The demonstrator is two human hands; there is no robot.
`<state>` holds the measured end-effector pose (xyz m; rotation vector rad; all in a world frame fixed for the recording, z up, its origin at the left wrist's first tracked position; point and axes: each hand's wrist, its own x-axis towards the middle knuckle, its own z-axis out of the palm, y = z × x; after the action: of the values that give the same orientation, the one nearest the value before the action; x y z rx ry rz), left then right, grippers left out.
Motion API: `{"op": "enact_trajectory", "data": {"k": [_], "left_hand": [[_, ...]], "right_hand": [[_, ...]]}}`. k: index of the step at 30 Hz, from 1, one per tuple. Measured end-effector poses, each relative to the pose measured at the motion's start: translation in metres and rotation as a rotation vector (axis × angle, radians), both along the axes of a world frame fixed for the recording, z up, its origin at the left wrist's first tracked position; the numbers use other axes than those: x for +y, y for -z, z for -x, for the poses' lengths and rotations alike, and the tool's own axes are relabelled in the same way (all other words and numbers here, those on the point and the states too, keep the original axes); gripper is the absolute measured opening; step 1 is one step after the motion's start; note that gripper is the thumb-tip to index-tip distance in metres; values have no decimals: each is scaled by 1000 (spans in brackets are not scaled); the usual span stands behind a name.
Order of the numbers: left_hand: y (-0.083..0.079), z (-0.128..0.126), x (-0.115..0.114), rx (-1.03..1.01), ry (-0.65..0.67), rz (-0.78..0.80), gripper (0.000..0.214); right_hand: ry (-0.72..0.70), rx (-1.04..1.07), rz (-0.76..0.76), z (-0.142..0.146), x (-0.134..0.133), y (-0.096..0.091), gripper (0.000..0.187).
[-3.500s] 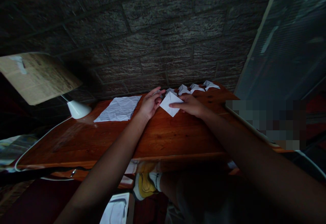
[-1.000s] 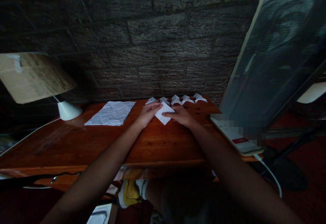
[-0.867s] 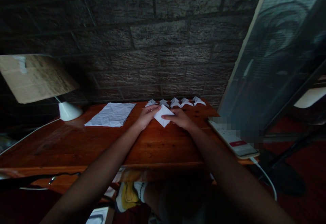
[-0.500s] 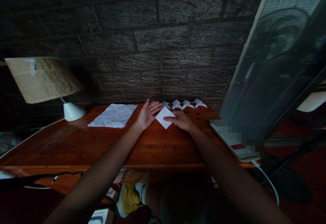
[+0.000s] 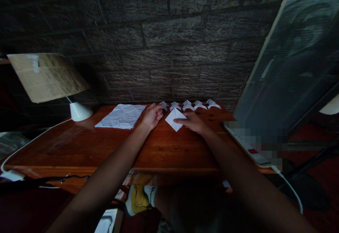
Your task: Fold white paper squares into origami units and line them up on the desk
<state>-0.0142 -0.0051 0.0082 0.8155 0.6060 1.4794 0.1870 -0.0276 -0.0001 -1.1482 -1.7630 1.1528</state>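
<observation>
My right hand point(image 5: 194, 121) grips a folded white paper square point(image 5: 176, 119), turned as a diamond, with the thumb laid across its front. A crease runs down the upper part of the square. To the left, my left hand point(image 5: 153, 115) has its fingers curled in, and no paper shows inside them. Its upper fingertips reach the edge of the leftmost folded paper figure point(image 5: 164, 106); whether they touch it I cannot tell. That figure stands in a row with several similar white pointed ones, such as the rightmost figure point(image 5: 212, 104), along the table's back.
Crumpled white sheets point(image 5: 122, 116) lie on the wooden table point(image 5: 79, 144) at left. Beyond them stands a lamp point(image 5: 81, 111) with a brown paper shade. A partly blurred device point(image 5: 249, 148) with a white cable sits at the right edge. A brick wall point(image 5: 159, 56) rises behind.
My left hand went from open, with fingers spread beside the square, to curled fingers near the leftmost figure. My right hand keeps its grip on the square. The view shifted slightly.
</observation>
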Motion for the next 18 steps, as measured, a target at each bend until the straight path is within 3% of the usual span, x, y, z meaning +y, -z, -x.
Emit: {"op": "enact_trajectory", "data": {"k": [2, 6, 13, 18], "left_hand": [[0, -1, -2, 24, 20, -20, 28], [-1, -2, -5, 73, 84, -3, 57], [-1, -5, -5, 56, 67, 8, 53], [-4, -5, -10, 53, 68, -29, 69]], "right_hand": [[-1, -2, -5, 0, 0, 1, 40], [-4, -13, -8, 0, 1, 2, 40], [-12, -10, -10, -1, 2, 2, 41], [-10, -22, -30, -1, 0, 1, 41]]}}
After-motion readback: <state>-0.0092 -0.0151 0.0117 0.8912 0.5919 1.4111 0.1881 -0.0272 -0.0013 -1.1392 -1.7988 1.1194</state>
